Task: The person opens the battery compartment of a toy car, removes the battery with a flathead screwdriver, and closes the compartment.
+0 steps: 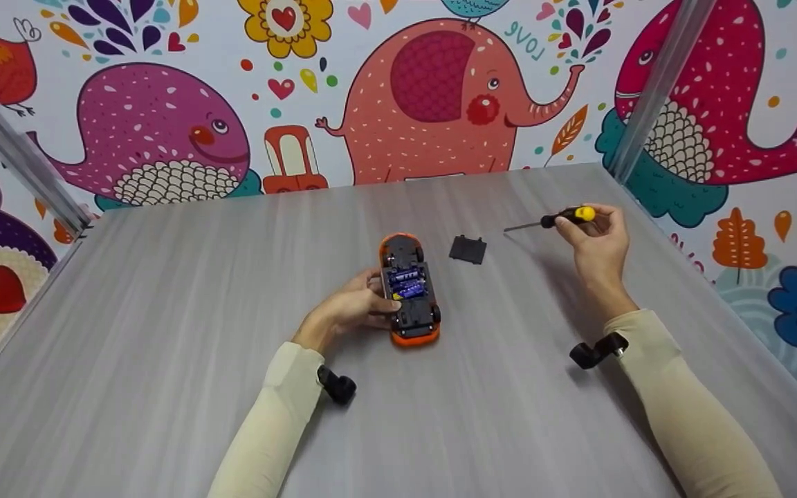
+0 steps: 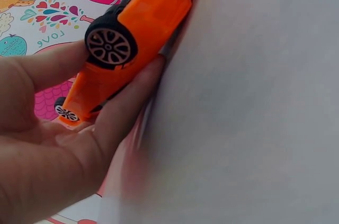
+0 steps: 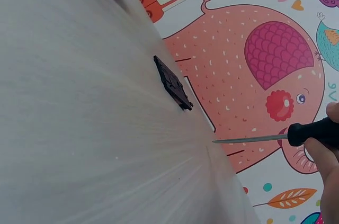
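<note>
An orange toy car lies upside down, its black underside facing up. My left hand grips it along the left side, thumb over the underside; the left wrist view shows its orange body between thumb and fingers. Purple batteries show in the open battery compartment. My right hand holds a screwdriver with a black and yellow handle, its shaft pointing left above the table. Between car and screwdriver a black battery cover lies on the table, also in the right wrist view.
The grey wood-grain table reaches back to a wall printed with cartoon animals. Metal posts stand at the table's far corners. A black wrist camera sticks out from each sleeve.
</note>
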Demonstrator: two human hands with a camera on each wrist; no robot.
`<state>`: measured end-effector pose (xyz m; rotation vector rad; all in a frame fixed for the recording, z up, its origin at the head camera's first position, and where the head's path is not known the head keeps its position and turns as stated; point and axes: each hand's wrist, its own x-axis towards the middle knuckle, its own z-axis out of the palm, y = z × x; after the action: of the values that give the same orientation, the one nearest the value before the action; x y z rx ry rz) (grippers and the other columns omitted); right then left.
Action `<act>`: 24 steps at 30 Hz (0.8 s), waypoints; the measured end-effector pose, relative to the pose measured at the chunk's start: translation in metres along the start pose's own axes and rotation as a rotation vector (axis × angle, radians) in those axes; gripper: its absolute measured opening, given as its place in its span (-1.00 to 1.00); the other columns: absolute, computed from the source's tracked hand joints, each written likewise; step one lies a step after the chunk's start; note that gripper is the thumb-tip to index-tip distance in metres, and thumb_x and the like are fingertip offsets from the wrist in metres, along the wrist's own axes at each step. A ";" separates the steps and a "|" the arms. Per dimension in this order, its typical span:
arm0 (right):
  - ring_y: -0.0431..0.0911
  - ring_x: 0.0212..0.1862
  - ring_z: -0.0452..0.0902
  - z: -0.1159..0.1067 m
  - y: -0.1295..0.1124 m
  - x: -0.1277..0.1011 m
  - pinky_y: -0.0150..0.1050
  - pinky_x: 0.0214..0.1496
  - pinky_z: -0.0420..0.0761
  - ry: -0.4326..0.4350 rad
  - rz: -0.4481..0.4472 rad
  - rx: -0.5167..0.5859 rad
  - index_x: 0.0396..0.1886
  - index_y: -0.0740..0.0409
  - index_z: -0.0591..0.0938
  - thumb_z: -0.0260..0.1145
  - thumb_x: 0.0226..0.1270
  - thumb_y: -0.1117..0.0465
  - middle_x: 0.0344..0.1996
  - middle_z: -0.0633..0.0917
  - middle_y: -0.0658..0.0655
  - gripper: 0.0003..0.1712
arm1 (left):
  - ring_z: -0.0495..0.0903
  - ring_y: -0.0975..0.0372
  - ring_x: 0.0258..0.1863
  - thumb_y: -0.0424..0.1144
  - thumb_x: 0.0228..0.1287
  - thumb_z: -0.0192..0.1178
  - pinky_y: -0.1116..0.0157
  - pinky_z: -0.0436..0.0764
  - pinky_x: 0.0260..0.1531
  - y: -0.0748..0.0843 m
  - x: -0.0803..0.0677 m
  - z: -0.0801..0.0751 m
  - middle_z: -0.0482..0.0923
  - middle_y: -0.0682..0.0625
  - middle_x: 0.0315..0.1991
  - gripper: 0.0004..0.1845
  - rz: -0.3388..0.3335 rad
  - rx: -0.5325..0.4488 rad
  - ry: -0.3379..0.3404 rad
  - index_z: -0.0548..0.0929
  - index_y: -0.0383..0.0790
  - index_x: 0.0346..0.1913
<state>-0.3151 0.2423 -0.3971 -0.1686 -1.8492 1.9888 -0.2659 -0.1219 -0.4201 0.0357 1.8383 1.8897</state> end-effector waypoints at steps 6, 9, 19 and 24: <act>-0.15 0.04 0.60 -0.002 0.004 0.001 -0.58 0.05 0.62 -0.018 -0.040 -0.015 0.02 0.07 0.49 0.47 0.19 0.37 -0.06 0.63 -0.03 -0.55 | 0.64 0.03 0.06 -0.59 0.23 0.17 -0.04 0.66 0.12 0.000 0.000 0.000 0.36 -0.26 0.39 -0.18 -0.011 0.000 0.016 0.08 -0.26 0.51; -0.18 0.03 0.61 -0.003 0.007 0.002 -0.60 0.03 0.62 -0.029 -0.046 -0.014 -0.03 0.05 0.50 0.46 0.20 0.40 -0.08 0.63 -0.03 -0.58 | 0.64 0.04 0.05 -0.59 0.23 0.17 -0.01 0.68 0.10 0.001 0.000 0.001 0.37 -0.23 0.39 -0.19 -0.018 0.002 0.026 0.09 -0.25 0.50; -0.21 0.04 0.49 -0.011 0.007 0.003 -0.57 0.05 0.53 -0.013 -0.028 -0.282 0.00 0.03 0.55 0.47 0.26 0.21 -0.13 0.56 -0.14 -0.64 | 0.66 0.05 0.03 -0.58 0.23 0.16 0.00 0.70 0.07 0.000 0.001 0.002 0.40 -0.25 0.37 -0.19 -0.016 -0.006 0.023 0.08 -0.26 0.51; -0.19 -0.01 0.45 -0.016 0.007 0.003 -0.59 0.03 0.52 -0.046 -0.069 -0.435 0.03 0.09 0.55 0.45 0.28 0.07 -0.14 0.53 -0.13 -0.58 | 0.65 0.07 0.04 -0.57 0.24 0.17 0.01 0.69 0.09 0.000 0.002 0.000 0.39 -0.25 0.38 -0.17 -0.017 -0.005 0.025 0.07 -0.26 0.52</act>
<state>-0.3138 0.2579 -0.4050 -0.1822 -2.2629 1.5324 -0.2675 -0.1207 -0.4206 -0.0058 1.8445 1.8911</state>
